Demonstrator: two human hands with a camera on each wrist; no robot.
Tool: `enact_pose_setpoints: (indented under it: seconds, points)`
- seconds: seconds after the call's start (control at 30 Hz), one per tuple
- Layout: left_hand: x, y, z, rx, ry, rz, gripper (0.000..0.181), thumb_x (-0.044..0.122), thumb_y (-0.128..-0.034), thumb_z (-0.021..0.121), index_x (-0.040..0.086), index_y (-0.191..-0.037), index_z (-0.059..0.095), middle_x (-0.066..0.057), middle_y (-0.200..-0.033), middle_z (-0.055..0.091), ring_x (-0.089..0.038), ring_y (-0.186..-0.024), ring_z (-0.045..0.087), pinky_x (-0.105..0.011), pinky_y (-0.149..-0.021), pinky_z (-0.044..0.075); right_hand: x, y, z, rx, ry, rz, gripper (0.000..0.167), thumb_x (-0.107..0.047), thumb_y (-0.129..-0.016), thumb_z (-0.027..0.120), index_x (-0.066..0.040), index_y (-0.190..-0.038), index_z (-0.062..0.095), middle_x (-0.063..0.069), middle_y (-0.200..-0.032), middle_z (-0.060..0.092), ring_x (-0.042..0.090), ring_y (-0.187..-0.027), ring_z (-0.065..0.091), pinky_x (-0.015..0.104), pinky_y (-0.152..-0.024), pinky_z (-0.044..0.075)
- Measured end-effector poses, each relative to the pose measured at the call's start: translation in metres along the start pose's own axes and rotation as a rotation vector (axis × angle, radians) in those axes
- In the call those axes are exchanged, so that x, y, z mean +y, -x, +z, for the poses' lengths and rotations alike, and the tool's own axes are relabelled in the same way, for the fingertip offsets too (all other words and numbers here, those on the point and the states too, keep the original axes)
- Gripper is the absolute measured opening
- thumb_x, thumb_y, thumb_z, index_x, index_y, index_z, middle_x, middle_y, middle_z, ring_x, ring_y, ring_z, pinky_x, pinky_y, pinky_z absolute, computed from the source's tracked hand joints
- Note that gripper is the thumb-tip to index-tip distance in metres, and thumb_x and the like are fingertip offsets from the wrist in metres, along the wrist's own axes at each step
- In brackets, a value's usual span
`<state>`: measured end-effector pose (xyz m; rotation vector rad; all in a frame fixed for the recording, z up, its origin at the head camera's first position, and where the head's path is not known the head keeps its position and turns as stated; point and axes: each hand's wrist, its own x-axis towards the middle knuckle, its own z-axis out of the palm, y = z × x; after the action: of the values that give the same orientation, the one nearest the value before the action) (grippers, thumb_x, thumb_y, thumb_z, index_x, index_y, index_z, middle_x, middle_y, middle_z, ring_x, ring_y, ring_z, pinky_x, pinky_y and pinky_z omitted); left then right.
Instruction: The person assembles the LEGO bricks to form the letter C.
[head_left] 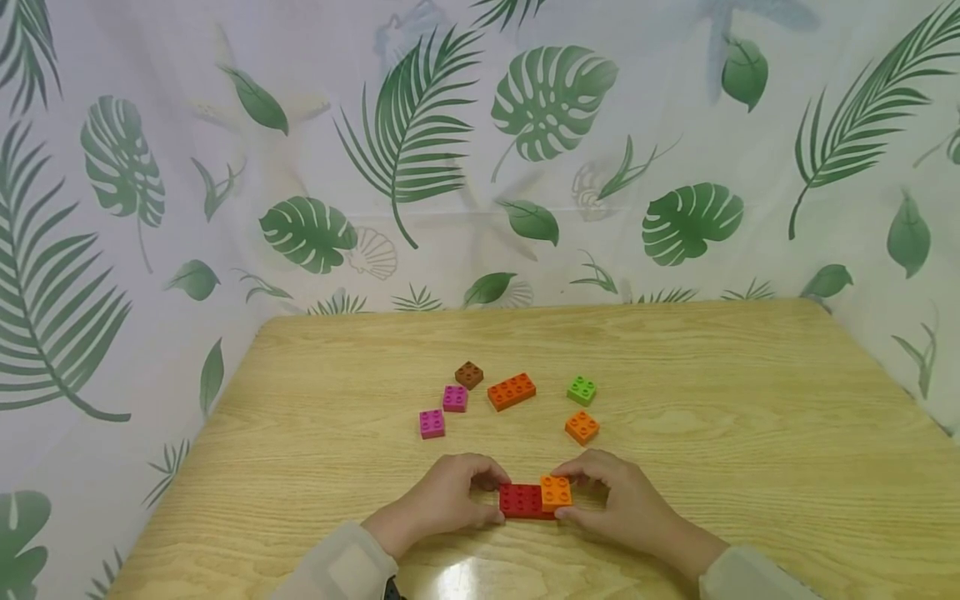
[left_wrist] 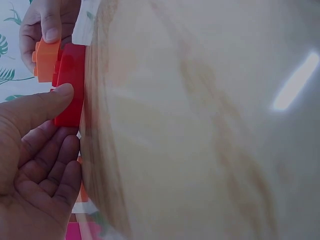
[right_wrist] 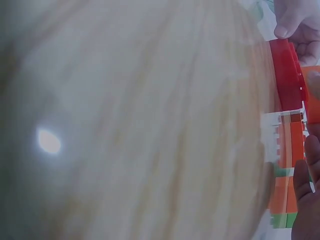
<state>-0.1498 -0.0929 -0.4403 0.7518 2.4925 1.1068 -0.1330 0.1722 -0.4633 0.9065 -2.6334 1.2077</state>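
Note:
A long red toy building brick (head_left: pixel 520 500) lies on the table near its front, studs up. My left hand (head_left: pixel 448 498) pinches its left end between thumb and fingers. At its right end sits a small square orange brick (head_left: pixel 556 493), which my right hand (head_left: pixel 628 510) holds between thumb and fingertips. In the left wrist view the orange brick (left_wrist: pixel 47 62) is against the studded side of the red brick (left_wrist: pixel 71 85), overhanging its end slightly; whether it is fully pressed on I cannot tell. The right wrist view shows the red brick (right_wrist: pixel 287 75) only at its edge.
Beyond the hands lie loose bricks: two pink ones (head_left: pixel 432 423), a brown one (head_left: pixel 468 375), a long dark-orange one (head_left: pixel 512 392), a green one (head_left: pixel 581 390) and another square orange one (head_left: pixel 582 427). A leaf-patterned cloth (head_left: pixel 450 275) hangs behind the wooden table (head_left: pixel 750 433).

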Motion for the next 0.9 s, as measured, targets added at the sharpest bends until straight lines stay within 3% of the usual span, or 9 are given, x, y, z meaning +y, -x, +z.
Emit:
enact_pose_setpoints:
  seconds: [0.7, 0.9]
  points:
    - [-0.002, -0.0002, -0.0004, -0.002, 0.016, -0.004, 0.035, 0.018, -0.0744, 0.083, 0.014, -0.106, 0.068, 0.011, -0.101, 0.064, -0.004, -0.094, 0.058, -0.024, -0.087, 0.047, -0.0069, -0.0028, -0.0057, -0.076, 0.001, 0.093, 0.036, -0.042, -0.077, 0.078, -0.021, -0.105, 0.069, -0.014, -0.092, 0.057, 0.005, -0.077, 0.052, 0.024, -0.067, 0.047]
    - [-0.0072, 0.0018, -0.0033, 0.074, 0.063, -0.005, 0.046, 0.024, -0.0748, 0.083, 0.012, -0.116, 0.065, 0.008, -0.107, 0.065, -0.009, -0.098, 0.058, -0.027, -0.089, 0.047, -0.0052, -0.003, -0.005, -0.082, 0.011, 0.111, 0.037, -0.043, -0.076, 0.078, -0.022, -0.105, 0.069, -0.016, -0.093, 0.057, 0.004, -0.078, 0.052, 0.024, -0.068, 0.048]
